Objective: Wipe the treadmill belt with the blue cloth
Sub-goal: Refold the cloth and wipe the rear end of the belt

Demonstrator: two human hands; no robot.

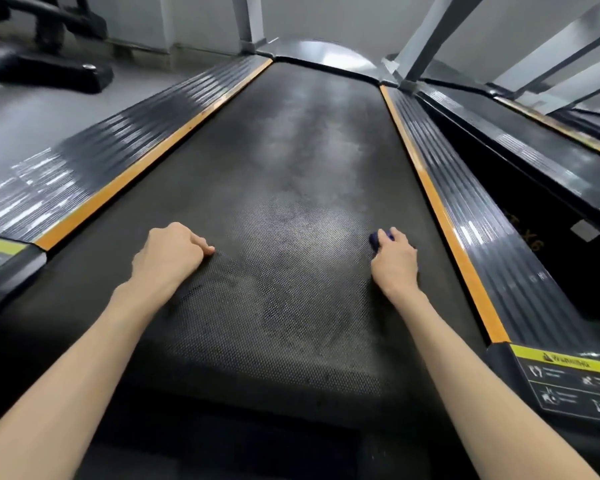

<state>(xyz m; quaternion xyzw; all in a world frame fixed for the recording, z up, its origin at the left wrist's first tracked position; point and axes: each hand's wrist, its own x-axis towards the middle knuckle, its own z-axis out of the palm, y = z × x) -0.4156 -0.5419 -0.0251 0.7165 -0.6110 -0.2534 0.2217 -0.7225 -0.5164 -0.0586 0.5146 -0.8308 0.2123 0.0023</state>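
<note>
Blue cloth [375, 239], one wad, sits on the single treadmill belt [291, 161] near its right edge, gripped by the right hand [394, 260]. The left hand [171, 252] rests clenched on the belt, holding nothing. Two orange-edged side rails [94, 161] flank it.

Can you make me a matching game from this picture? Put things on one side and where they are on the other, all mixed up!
Things:
1. blue cloth
2. left hand
3. warning label
4. treadmill belt

Places or states:
A. between the orange strips
B. held in the right hand
C. yellow, at the near right corner
D. curled, empty, resting on the belt

Pairs: 1-B, 2-D, 3-C, 4-A
</note>
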